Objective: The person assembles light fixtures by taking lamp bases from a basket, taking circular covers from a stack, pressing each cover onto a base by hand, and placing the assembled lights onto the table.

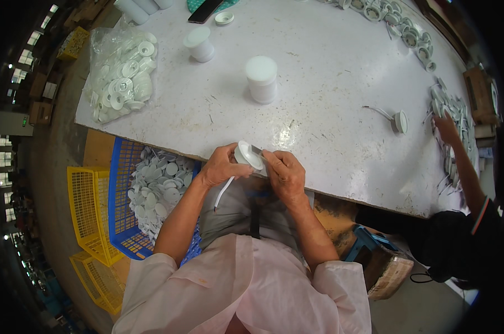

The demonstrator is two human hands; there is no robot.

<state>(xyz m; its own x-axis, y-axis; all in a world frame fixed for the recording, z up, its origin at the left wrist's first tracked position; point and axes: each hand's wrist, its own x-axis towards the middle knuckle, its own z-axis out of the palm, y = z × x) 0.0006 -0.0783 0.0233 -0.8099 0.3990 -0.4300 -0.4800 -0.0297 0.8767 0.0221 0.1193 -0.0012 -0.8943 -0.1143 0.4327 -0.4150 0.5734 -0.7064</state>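
Glowing beyond hands (pixel 286 173) and speckled table (pixel 330 136) are windows (pixel 5 159).

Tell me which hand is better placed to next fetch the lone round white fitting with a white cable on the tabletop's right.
Probably the right hand: it is nearer that lone round white fitting, while the left hand, farther off, grips another round white fitting. The right also seems occupied, though.

A worktable (pixel 330 161), a blue basket (pixel 118 192) and heaped white discs (pixel 158 192) show a factory workshop.
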